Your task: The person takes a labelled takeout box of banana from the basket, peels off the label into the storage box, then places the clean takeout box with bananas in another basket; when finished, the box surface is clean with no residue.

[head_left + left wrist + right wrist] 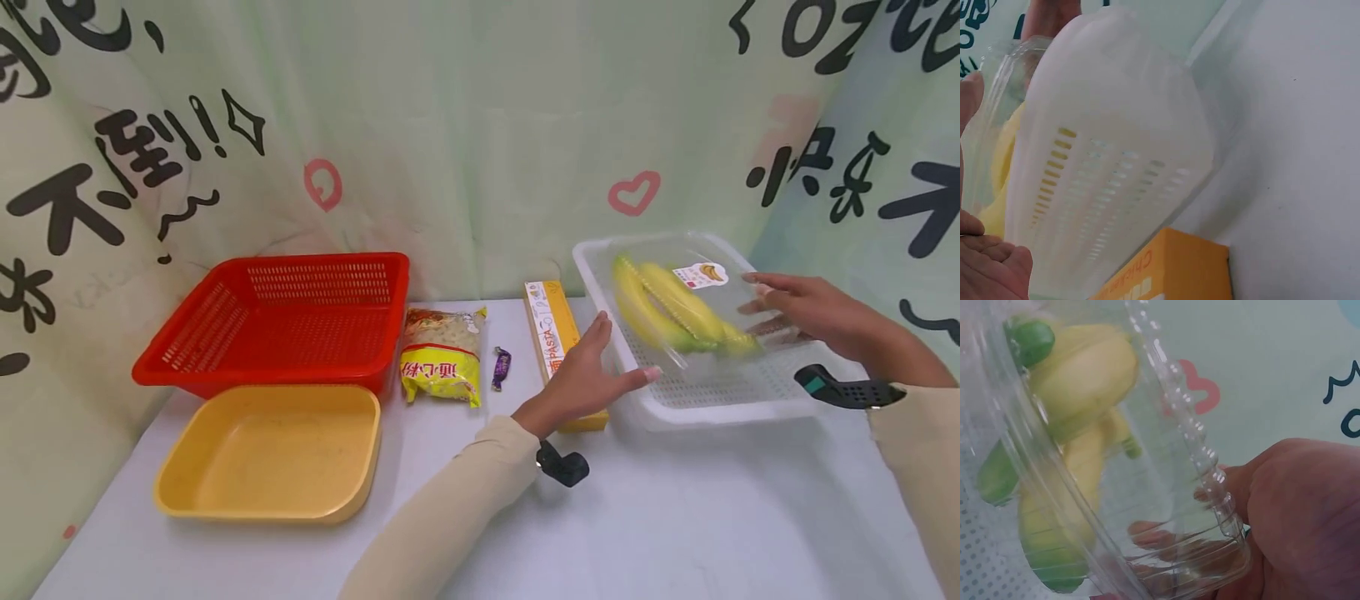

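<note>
A clear plastic box of bananas [667,308] with a white label lies tilted in or just above the white basket [705,414]. My right hand [813,312] grips its right end; in the right wrist view the hand [1310,494] has fingers showing through the clear plastic. At the basket's left side is my left hand [581,375], fingers straight and thumb spread toward the box's near corner. Whether it touches box or rim, I cannot tell. Below that hand, a yellow and white pasta box [551,329] lies against the basket and is partly hidden.
On the left stand a red basket [315,387] and, before it, a yellow tub [262,508]. A bag of macaroni [442,354] and a small purple wrapped candy [501,368] lie between the red basket and the pasta box. A printed curtain [465,150] hangs behind the table.
</note>
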A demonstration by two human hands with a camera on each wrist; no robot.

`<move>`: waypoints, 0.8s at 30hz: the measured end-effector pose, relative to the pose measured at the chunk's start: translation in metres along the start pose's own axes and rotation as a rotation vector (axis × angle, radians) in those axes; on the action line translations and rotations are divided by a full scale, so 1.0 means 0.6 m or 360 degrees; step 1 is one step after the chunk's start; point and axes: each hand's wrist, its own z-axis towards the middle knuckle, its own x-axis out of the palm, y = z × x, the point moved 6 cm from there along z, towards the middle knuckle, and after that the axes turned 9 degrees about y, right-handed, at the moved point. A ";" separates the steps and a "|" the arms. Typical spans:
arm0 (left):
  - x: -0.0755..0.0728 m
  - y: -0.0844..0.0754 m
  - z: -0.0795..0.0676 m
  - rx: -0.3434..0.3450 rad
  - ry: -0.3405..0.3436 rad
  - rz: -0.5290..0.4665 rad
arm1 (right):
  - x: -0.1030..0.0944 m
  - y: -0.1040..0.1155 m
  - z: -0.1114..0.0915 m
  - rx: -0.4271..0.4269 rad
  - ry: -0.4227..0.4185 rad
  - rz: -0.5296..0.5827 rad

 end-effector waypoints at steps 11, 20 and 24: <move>-0.108 0.020 -0.013 -0.0013 -0.0263 -0.0336 | -0.006 0.014 -0.006 -0.0112 0.0026 0.0048; -0.150 0.005 -0.017 -0.0106 -0.0234 -0.0207 | 0.004 0.054 -0.002 -0.0214 0.0080 0.0076; -0.170 -0.007 -0.021 -0.0116 -0.0257 -0.0117 | 0.009 0.079 -0.007 -0.0285 0.0078 0.0050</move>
